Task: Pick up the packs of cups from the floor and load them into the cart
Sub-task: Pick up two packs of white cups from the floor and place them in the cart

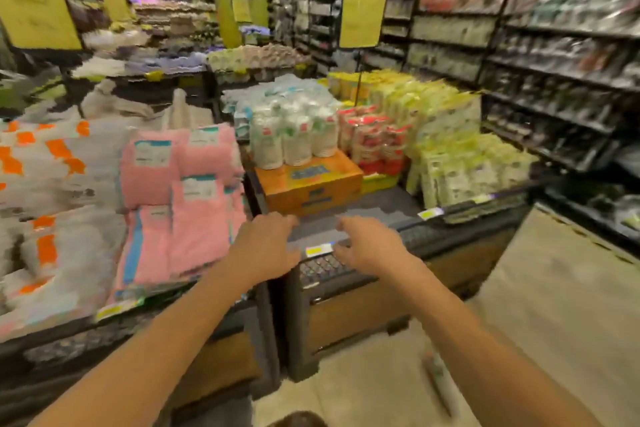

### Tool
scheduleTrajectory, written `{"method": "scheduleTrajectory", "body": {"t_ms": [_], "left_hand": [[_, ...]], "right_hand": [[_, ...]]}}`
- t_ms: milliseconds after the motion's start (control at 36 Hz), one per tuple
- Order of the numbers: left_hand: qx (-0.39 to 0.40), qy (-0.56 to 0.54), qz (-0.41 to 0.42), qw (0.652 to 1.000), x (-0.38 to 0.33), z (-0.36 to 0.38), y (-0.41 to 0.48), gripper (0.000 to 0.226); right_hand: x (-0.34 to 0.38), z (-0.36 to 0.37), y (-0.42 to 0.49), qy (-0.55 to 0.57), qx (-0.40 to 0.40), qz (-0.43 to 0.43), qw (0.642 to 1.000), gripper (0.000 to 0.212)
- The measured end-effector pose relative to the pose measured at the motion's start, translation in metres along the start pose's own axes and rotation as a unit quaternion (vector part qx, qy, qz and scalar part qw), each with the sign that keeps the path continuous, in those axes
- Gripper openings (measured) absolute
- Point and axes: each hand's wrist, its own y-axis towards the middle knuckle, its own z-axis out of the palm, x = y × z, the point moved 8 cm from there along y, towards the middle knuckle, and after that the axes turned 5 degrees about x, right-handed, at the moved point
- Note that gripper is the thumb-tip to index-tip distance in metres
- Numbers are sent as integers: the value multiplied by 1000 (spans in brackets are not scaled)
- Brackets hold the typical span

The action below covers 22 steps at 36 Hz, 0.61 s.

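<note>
The picture is blurred by motion. Both my arms reach forward over the front edge of a dark display table (374, 208). My left hand (266, 246) hovers palm down with its fingers apart and holds nothing. My right hand (367, 246) is beside it, fingers spread and curled down, also with nothing in it. Beyond them, packs of white cups (294, 132) wrapped in clear plastic stand on an orange box (308, 187). Packs of red cups (374, 142) stand to their right. No cart and no packs on the floor are in view.
Pink folded towels (183, 198) and grey-and-orange textiles (52, 184) fill the table to the left. Yellow-green packets (450, 149) are stacked at the right. Dark shelving (554, 62) lines the right aisle. Beige floor (554, 288) runs beside the table.
</note>
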Motion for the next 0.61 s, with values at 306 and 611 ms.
{"method": "scheduleTrajectory", "body": {"t_ms": [306,611], "left_hand": [[72,10,210,975,-324,78,58,50],[156,1,239,958,-475,173,96,51]], "right_hand": [[-299,-5,-168,38,-40,207,977,45],[-472,30,-246,92,-11,314,945,45]]}}
